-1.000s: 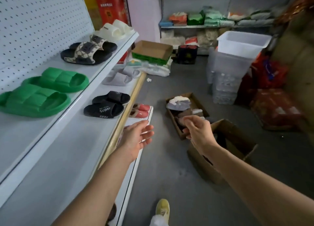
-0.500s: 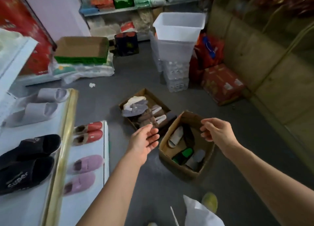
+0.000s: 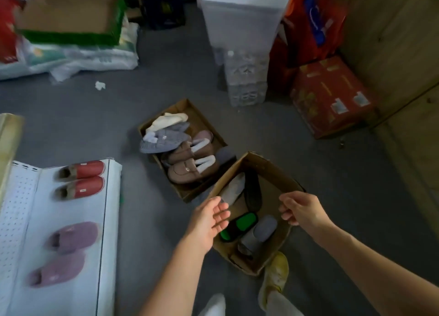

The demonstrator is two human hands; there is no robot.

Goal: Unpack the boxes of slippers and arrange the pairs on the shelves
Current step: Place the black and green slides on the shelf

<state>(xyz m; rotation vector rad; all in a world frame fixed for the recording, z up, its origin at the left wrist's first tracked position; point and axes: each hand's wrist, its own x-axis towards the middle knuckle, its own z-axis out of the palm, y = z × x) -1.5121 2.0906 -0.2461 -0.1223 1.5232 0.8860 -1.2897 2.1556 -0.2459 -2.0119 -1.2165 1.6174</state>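
Both empty hands, left (image 3: pixel 209 223) and right (image 3: pixel 301 211), hover relaxed over the slipper box (image 3: pixel 275 173).

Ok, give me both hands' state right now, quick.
Left hand: open, holding nothing, beside the near box.
Right hand: fingers loosely curled, holding nothing, above that box.

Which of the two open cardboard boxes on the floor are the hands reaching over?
The nearer box, holding the green-and-black slipper. Both the left hand and right hand hover at its rim; the farther box holds brown slippers.
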